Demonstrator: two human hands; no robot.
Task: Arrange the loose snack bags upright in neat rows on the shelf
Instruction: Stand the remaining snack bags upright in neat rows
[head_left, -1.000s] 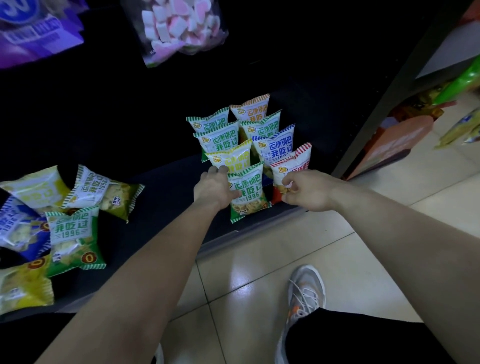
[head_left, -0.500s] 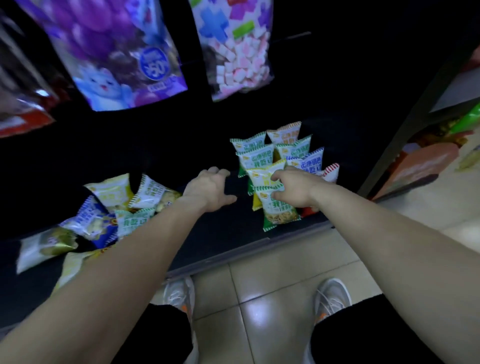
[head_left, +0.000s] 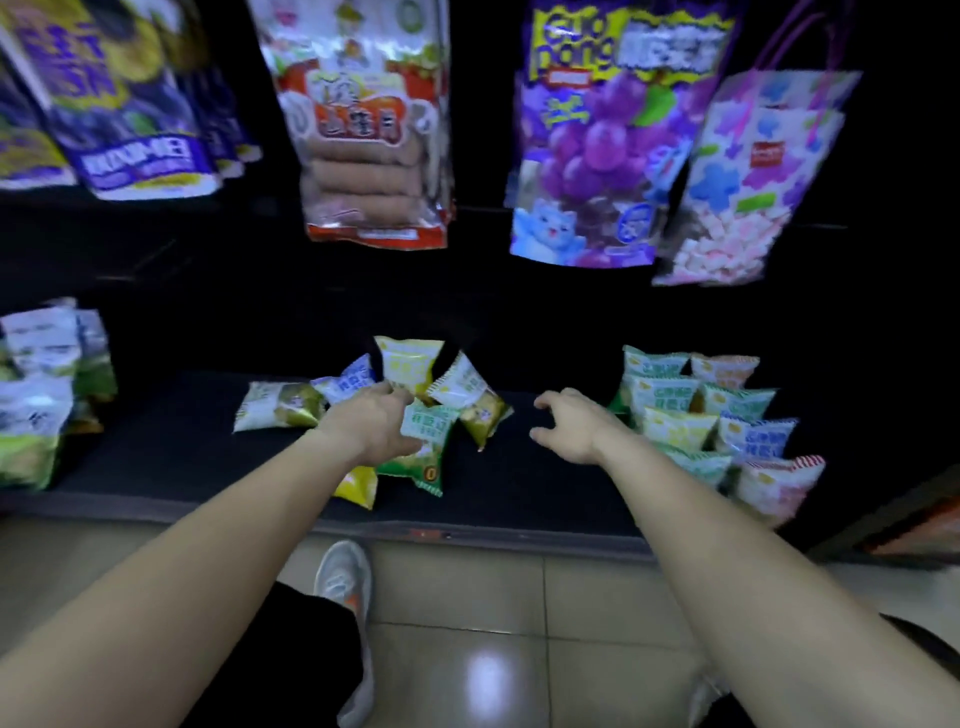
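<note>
Roughly halfway: one block stands, one heap waits

Here the left hand (head_left: 374, 426) grips a green bag (head_left: 428, 441) in the loose heap (head_left: 415, 384) mid-shelf, while the right hand (head_left: 571, 423) hovers spread and empty beside the upright rows (head_left: 696, 410) at the right end of the shelf (head_left: 519, 499)

Pretty dim shot we've got here — the shelf (head_left: 545, 493) is nearly black inside, and the only hot spot is a white glare on the floor tiles (head_left: 483, 670). Motion blur smears the hanging bags (head_left: 587, 156) up top and the green snack bag (head_left: 428, 431) at our left hand (head_left: 371, 428) — our forearms stretch wide toward the bottom corners.
</note>
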